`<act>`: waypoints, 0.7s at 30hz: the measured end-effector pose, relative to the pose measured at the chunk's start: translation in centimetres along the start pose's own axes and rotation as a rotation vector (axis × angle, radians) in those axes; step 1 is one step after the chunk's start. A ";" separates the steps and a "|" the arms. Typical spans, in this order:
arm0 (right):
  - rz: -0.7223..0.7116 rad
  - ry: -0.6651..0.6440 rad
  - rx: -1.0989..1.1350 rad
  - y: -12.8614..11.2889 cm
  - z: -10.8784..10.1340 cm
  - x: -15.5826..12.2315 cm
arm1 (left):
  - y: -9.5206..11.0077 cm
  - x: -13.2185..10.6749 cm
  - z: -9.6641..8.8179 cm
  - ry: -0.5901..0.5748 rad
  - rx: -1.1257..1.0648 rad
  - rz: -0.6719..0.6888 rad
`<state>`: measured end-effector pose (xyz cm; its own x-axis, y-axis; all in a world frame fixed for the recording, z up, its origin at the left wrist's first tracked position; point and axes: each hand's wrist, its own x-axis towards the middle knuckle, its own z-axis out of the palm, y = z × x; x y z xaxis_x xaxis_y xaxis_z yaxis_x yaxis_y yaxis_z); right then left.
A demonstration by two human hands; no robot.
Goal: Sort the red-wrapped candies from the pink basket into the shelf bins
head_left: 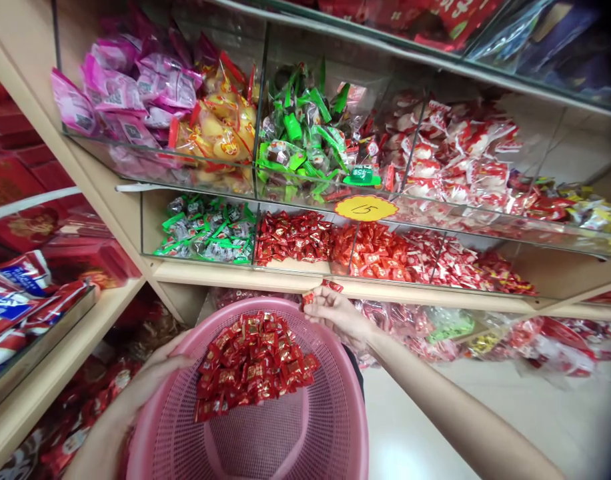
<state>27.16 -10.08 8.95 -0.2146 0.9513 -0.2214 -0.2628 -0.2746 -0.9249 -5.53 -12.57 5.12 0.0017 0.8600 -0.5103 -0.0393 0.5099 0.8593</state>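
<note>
A pink plastic basket (325, 427) tilts toward me at the bottom centre, with a heap of small red wrapped candies (253, 363) in it. My left hand (158, 373) grips the basket's left rim, its fingers mostly hidden behind the rim. My right hand (335, 313) hovers just above the basket's far rim, fingers pinched on a few red candies (330, 287). Right above it runs the wooden shelf edge (285, 279) and the glass bin of matching red candies (293, 237).
Glass bins hold green candies (205, 230), more red candies (410, 257), pink packets (130, 90), yellow packets (220, 130) and white-red packets (450, 157). A yellow price tag (365, 208) reads 15. Red boxes and packets fill the left shelves (50, 313). Bagged sweets lie below.
</note>
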 end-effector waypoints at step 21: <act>-0.359 -0.254 -1.760 3.7 -1.1 -3.4 | 0.1 0.1 -0.5 -0.084 -0.027 -0.048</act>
<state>27.97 -14.13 5.97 -0.5448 0.8358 -0.0680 0.8329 0.5300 -0.1594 -6.04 -12.45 5.10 0.0884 0.8336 -0.5453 -0.0642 0.5510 0.8320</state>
